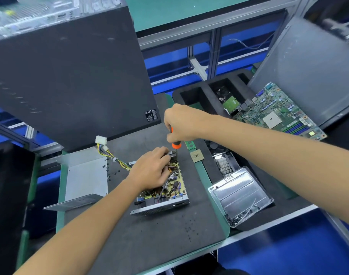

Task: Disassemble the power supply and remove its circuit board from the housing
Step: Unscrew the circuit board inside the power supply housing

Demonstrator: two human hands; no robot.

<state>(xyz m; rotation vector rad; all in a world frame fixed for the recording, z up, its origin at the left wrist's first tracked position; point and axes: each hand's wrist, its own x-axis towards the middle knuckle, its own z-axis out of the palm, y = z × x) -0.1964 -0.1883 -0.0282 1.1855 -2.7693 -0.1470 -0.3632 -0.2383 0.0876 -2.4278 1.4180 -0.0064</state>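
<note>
At the counter (149, 235), I am working a screwdriver (176, 144) into the opened power supply (161, 187) at the centre of the frame.

My right hand (182, 124) is gripping the orange-and-black handle in a closed fist, the shaft pointing down at the housing's far end. My left hand (151, 167) is resting on the circuit board (174, 184), fingers curled among the wires; the board is sitting inside the housing. The removed metal cover (86, 179) is lying to the left, a screw tray (241, 195) to the right.
</note>
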